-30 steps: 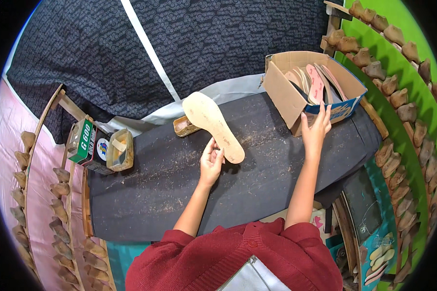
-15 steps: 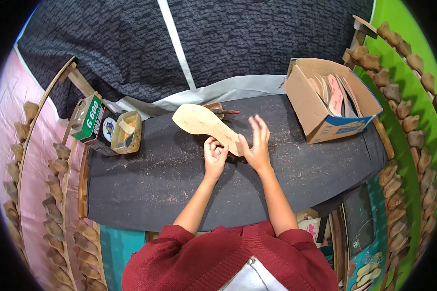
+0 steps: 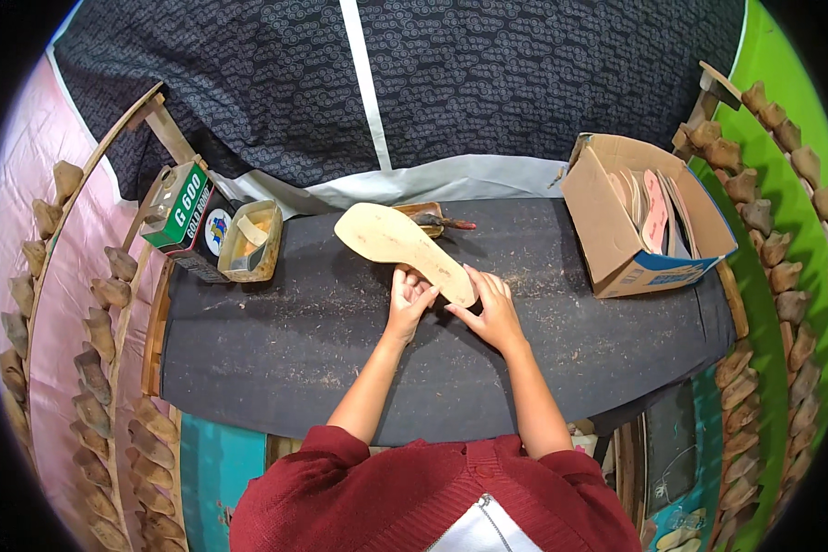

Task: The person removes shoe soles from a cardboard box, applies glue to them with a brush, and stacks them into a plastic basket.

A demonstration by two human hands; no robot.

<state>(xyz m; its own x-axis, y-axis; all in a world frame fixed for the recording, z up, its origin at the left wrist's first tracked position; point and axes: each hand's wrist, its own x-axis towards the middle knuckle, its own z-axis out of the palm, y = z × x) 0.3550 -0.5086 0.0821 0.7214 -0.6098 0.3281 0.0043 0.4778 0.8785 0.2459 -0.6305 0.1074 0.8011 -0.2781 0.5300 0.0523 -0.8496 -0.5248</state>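
A pale, cream-coloured shoe sole (image 3: pixel 391 236) is held up over the dark table, its wide end pointing far left and its narrow heel end toward me. My left hand (image 3: pixel 408 302) grips its near edge around the waist, thumb on top and fingers partly hidden beneath. At the heel end my right hand (image 3: pixel 489 308) holds the sole with fingers along the far edge and thumb at the near one. Behind the sole lies a small brown container (image 3: pixel 423 210), partly covered, with a dark tool (image 3: pixel 455 224) with a reddish tip beside it.
Far left on the table (image 3: pixel 276 368) stand a green and black can (image 3: pixel 189 221) and an open tub (image 3: pixel 265 267) with a scraper-like piece inside. A cardboard box (image 3: pixel 607 221) with several soles stands at the right. Racks of wooden shoe lasts (image 3: pixel 101 331) flank both sides. Shavings litter the cloth.
My right hand, raised with fingers spread before, has closed around the heel end of the sole. My left hand keeps its hold. The whole view has shifted slightly.
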